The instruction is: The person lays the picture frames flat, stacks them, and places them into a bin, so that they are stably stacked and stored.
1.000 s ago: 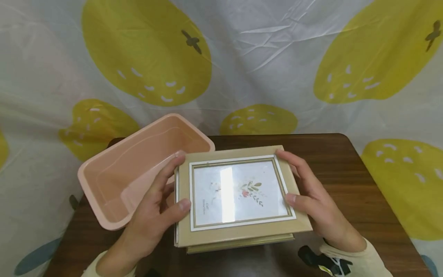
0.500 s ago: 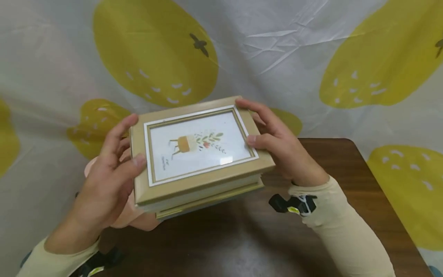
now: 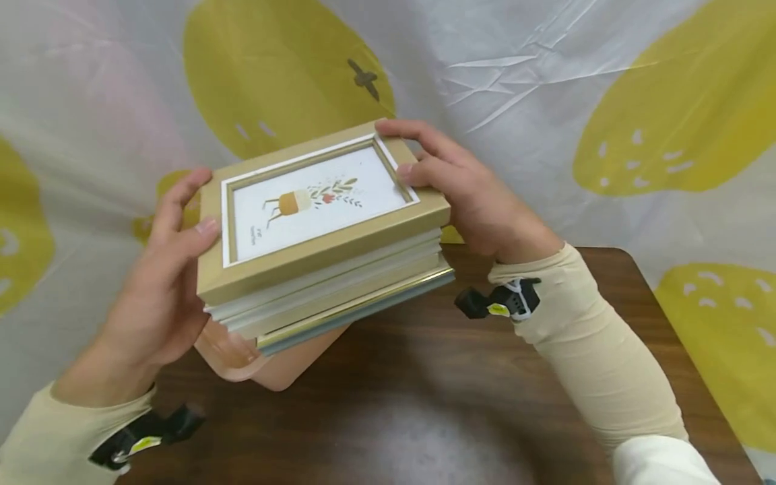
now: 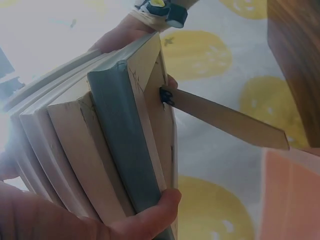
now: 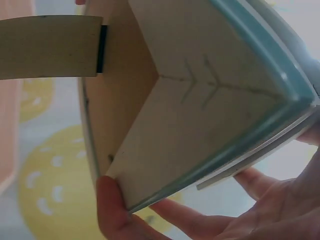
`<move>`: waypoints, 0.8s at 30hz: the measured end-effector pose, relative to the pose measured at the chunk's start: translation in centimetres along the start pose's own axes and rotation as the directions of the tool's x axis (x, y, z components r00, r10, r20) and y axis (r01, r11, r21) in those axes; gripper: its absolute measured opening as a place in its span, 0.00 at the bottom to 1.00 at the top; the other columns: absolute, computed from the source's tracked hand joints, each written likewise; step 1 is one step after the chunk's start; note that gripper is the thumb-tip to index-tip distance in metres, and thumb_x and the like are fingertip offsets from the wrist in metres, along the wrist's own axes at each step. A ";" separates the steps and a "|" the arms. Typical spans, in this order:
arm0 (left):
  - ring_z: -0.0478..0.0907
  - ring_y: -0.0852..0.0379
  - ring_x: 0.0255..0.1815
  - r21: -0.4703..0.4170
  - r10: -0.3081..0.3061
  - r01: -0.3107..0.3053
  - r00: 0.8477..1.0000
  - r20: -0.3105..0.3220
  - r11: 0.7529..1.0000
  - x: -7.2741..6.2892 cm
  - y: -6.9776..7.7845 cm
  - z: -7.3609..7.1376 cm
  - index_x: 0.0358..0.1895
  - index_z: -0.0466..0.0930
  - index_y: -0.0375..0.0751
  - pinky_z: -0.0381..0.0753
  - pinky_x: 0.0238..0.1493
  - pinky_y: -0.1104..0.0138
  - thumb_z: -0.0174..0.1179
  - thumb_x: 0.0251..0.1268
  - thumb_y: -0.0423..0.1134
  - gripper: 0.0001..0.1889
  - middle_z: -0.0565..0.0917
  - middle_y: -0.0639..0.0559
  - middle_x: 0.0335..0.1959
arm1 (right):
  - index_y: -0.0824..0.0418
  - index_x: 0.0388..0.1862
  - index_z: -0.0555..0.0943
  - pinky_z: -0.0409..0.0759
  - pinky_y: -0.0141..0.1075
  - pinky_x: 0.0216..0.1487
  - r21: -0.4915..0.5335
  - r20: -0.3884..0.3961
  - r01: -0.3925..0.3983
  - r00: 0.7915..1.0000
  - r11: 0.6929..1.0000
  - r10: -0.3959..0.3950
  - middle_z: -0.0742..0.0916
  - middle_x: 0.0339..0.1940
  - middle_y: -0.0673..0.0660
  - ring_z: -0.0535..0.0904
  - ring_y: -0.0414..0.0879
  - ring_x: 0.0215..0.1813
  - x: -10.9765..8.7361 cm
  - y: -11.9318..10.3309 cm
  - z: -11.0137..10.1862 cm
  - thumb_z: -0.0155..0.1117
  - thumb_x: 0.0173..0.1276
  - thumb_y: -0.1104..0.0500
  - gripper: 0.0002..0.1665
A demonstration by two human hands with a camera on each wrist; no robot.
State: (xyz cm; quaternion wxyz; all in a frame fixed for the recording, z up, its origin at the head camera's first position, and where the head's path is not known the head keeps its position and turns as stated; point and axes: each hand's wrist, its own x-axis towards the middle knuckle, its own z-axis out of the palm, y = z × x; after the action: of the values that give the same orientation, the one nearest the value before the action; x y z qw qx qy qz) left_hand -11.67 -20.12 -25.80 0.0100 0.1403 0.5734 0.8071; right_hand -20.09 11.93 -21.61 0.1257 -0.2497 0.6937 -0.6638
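Both hands hold a stack of several picture frames in the air, over the near part of a pink plastic basin [image 3: 291, 364]. On top lies a beige picture frame [image 3: 327, 249] with a floral print behind its pane. My left hand [image 3: 154, 283] grips the stack's left end, thumb on the top border. At the right end, my right hand [image 3: 479, 195] grips it the same way. The lowest one is a blue-grey picture frame [image 4: 122, 130]; its easel leg [image 4: 225, 117] sticks out from the brown backing [image 5: 130, 55]. Much of the basin is hidden behind the stack.
A dark wooden table [image 3: 545, 377] bears the basin at its left side. Behind it hangs a pale curtain [image 3: 485, 87] with large yellow fruit prints.
Both hands have raised the stack of picture frames off the table and carried it up and left over the basin. The stack is now tilted, showing its near side.
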 end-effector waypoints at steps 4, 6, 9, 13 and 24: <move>0.91 0.53 0.42 -0.073 0.092 -0.089 0.995 0.035 0.993 -0.2 1.1 0.6 0.80 0.53 0.59 0.92 0.37 0.61 0.43 0.85 0.35 0.28 0.74 0.43 0.67 | 0.47 0.77 0.71 0.87 0.38 0.39 0.025 0.007 0.078 0.997 0.997 -0.078 0.79 0.61 0.67 0.87 0.51 0.42 -0.6 -2.1 0.0 0.53 0.72 0.59 0.34; 0.90 0.52 0.42 -0.075 0.118 -0.116 0.993 0.028 0.990 -0.4 1.9 0.9 0.81 0.53 0.60 0.92 0.37 0.62 0.43 0.85 0.35 0.29 0.73 0.41 0.68 | 0.47 0.76 0.72 0.87 0.39 0.39 0.032 0.006 0.113 0.994 0.993 -0.113 0.78 0.61 0.67 0.87 0.53 0.43 -0.6 -3.0 0.1 0.53 0.71 0.59 0.34; 0.91 0.49 0.40 -0.068 0.150 -0.149 0.988 0.020 0.987 -0.3 3.1 0.7 0.81 0.54 0.62 0.92 0.35 0.60 0.44 0.84 0.34 0.30 0.74 0.38 0.67 | 0.46 0.75 0.74 0.86 0.40 0.43 0.020 0.002 0.170 0.985 0.985 -0.170 0.77 0.65 0.65 0.85 0.58 0.49 -0.2 -4.0 0.5 0.53 0.70 0.58 0.33; 0.92 0.47 0.37 -0.049 0.198 -0.199 0.980 -0.025 0.979 0.2 3.8 0.0 0.79 0.58 0.61 0.92 0.33 0.59 0.44 0.83 0.31 0.29 0.77 0.36 0.63 | 0.47 0.76 0.73 0.85 0.40 0.45 0.024 0.027 0.226 0.974 0.974 -0.227 0.75 0.67 0.63 0.83 0.59 0.51 2.1 -3.7 1.0 0.54 0.69 0.60 0.35; 0.86 0.52 0.50 0.014 0.103 -0.103 0.963 -0.249 0.995 1.0 0.5 -3.2 0.78 0.55 0.66 0.91 0.36 0.62 0.54 0.81 0.31 0.33 0.69 0.43 0.64 | 0.52 0.81 0.68 0.85 0.42 0.55 0.120 0.175 0.190 0.962 0.975 -0.209 0.72 0.76 0.59 0.77 0.55 0.64 10.5 4.9 1.6 0.57 0.70 0.60 0.39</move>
State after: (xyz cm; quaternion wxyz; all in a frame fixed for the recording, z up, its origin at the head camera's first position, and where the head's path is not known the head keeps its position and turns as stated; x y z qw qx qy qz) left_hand -13.31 -23.10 -26.13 -0.1042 0.0672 0.5626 0.8174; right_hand -29.01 5.15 -24.92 0.1353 -0.3725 0.6153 -0.6814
